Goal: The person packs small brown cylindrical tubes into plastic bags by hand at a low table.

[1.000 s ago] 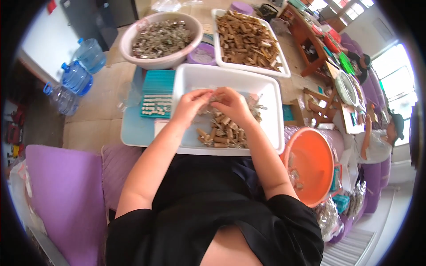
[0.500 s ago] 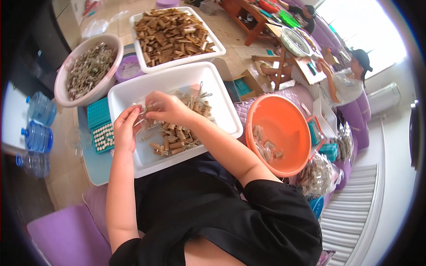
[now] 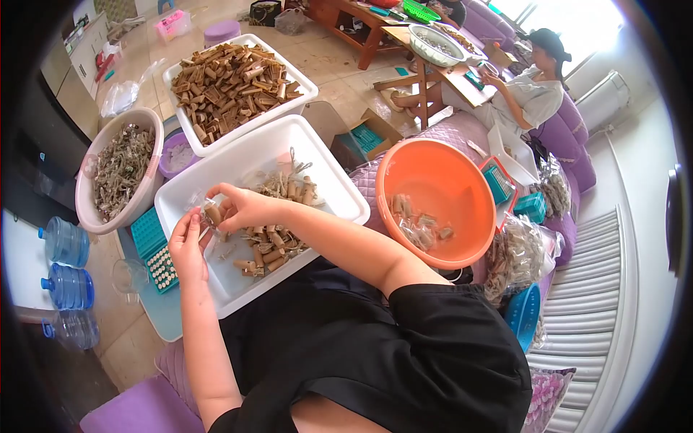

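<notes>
Here, brown rolls [image 3: 267,252] in white tray [image 3: 339,195], packets [image 3: 417,229] in orange basin [image 3: 462,191]; left hand [image 3: 189,249], right hand [image 3: 245,207]: joint grip on one roll [image 3: 211,212]

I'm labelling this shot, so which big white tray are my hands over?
The nearer white tray: your left hand and right hand are over its left part. The farther tray, heaped with brown pieces, has neither.

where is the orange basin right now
In the head view, the orange basin sits right of centre, between the nearer white tray on its left and the clear plastic bags to its lower right.
</notes>
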A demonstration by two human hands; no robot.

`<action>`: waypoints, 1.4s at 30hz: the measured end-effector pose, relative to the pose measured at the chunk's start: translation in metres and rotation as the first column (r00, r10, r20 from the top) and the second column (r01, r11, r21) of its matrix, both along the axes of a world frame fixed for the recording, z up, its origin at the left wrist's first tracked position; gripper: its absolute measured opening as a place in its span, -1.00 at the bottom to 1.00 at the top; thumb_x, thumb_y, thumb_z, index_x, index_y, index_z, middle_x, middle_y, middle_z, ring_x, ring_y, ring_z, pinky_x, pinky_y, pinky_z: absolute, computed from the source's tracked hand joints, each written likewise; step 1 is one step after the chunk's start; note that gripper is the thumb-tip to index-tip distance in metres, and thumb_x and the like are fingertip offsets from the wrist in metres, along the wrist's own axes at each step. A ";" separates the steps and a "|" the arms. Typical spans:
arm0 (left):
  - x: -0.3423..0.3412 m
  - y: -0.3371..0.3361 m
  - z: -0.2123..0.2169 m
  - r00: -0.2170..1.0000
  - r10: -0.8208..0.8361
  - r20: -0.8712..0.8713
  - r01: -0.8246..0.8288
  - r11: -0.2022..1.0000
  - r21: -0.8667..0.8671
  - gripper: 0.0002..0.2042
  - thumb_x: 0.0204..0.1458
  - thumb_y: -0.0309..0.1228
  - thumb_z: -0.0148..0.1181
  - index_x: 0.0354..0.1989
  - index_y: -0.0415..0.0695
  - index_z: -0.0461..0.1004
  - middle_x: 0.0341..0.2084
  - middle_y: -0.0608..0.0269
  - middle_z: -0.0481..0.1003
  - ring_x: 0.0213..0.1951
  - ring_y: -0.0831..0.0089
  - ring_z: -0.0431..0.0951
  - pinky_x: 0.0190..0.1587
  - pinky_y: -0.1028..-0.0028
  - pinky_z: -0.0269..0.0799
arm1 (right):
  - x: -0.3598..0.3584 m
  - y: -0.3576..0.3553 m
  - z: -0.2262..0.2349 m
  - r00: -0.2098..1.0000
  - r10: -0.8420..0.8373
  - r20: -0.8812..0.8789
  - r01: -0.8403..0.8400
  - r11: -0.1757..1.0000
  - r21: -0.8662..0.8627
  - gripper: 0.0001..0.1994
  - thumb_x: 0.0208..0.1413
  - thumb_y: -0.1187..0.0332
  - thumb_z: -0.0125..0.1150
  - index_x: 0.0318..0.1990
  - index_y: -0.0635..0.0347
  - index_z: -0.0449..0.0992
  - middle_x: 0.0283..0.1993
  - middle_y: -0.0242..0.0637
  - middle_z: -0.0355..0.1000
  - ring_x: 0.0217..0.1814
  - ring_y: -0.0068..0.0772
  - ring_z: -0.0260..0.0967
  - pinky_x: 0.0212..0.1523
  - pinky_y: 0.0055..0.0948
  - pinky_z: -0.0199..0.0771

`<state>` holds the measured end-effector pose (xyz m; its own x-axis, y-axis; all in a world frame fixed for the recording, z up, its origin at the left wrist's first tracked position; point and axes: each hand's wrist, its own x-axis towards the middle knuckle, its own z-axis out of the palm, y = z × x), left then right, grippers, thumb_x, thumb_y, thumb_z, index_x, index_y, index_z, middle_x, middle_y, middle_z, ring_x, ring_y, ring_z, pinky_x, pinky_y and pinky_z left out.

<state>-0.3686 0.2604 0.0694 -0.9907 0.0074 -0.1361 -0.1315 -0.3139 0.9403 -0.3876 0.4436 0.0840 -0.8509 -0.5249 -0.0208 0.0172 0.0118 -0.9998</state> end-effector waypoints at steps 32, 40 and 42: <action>0.007 0.012 0.000 0.933 -0.129 -0.336 -0.064 0.859 -0.509 -0.84 0.06 -0.54 0.08 -0.21 -0.33 0.48 -0.42 0.26 0.41 -0.46 0.58 0.43 -0.39 0.59 0.40 | 0.003 -0.017 -0.001 0.176 0.026 -0.984 0.597 0.792 0.128 -0.80 -0.25 0.38 0.23 -0.38 0.14 0.46 -0.36 -0.38 0.41 -0.27 -0.36 0.37 -0.17 -0.38 0.33; 0.009 0.020 0.002 0.967 -0.157 -0.199 0.041 0.872 -0.487 -0.84 0.03 -0.57 0.10 -0.22 -0.30 0.51 -0.45 0.26 0.41 -0.49 0.59 0.42 -0.40 0.60 0.36 | 0.004 -0.018 -0.009 0.617 -0.458 -0.639 0.588 0.809 -0.012 -0.91 -0.25 0.48 0.18 -0.49 0.20 0.46 -0.52 -0.21 0.38 -0.47 -0.19 0.39 -0.42 -0.35 0.42; 0.008 0.018 0.000 0.959 -0.189 -0.209 0.064 0.868 -0.492 -0.84 0.04 -0.55 0.10 -0.22 -0.30 0.51 -0.45 0.27 0.42 -0.49 0.59 0.42 -0.39 0.60 0.37 | 0.001 -0.015 -0.008 0.573 -0.503 -0.647 0.636 0.771 -0.036 -0.93 -0.22 0.49 0.16 -0.48 0.22 0.47 -0.54 -0.22 0.37 -0.49 -0.24 0.39 -0.42 -0.38 0.42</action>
